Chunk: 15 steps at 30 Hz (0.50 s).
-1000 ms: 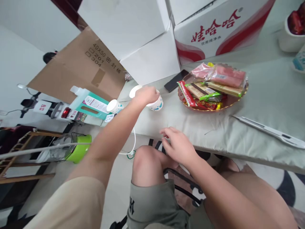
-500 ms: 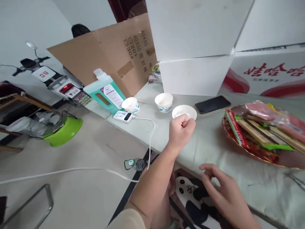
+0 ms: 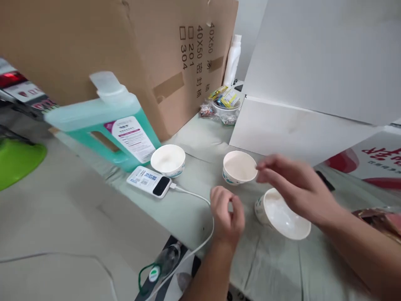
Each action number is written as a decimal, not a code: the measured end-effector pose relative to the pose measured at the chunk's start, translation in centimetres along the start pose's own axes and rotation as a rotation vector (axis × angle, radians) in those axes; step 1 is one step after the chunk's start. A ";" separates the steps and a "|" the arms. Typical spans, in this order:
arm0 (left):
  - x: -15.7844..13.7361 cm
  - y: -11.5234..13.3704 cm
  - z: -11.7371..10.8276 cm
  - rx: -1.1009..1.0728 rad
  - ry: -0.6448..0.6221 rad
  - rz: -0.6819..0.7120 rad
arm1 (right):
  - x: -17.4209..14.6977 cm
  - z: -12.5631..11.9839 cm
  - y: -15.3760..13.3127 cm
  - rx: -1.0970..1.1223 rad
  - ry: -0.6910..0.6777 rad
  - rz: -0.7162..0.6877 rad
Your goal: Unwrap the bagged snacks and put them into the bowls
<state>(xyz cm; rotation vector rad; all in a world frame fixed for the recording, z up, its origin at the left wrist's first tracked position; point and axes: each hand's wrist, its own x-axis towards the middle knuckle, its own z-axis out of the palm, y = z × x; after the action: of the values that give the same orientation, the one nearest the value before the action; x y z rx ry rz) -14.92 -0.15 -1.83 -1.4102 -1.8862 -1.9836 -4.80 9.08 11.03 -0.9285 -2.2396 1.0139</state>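
Observation:
My left hand is curled over the table's front part, fingers bent in and thumb alongside. Anything inside it is hidden. My right hand reaches in from the right, slightly blurred, thumb and fingers extended and seemingly holding nothing. Its fingertips are close by the rim of the middle paper bowl; contact is hard to tell. Under this hand stands a larger-looking paper bowl, with something pale and glossy inside. A third paper bowl stands at the left.
A white device with a cable lies near the table edge. Behind it are a green liquid jug and a cardboard box. White panels stand at the back right. A bottle is below the edge.
The view has swung left and closer to the bowls. My right hand has risen from the table's front edge to the middle bowl. My left fist has left the right bowl.

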 end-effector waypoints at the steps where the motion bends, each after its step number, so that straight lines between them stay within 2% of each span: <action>1: 0.5 -0.8 0.1 0.009 0.034 -0.034 | 2.8 1.0 0.1 -0.005 -0.036 -0.014; 4: 0.7 -2.6 0.8 0.050 0.073 -0.108 | 11.2 4.5 1.1 -0.103 -0.109 -0.054; 9: -0.4 -2.9 1.9 0.073 -0.052 -0.142 | 23.3 9.3 3.9 -0.511 -0.075 -0.026; 12: -0.6 -2.6 1.6 0.093 -0.097 -0.169 | 27.9 10.9 5.1 -0.654 -0.085 0.109; 15: -0.7 -2.2 1.0 0.063 -0.133 -0.171 | 30.4 11.7 6.1 -0.734 -0.018 0.195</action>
<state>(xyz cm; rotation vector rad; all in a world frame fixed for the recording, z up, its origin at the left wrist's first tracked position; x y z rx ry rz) -15.27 0.85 -4.09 -1.4422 -2.1739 -1.9244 -29.77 29.81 4.30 -1.4546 -2.6131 0.2365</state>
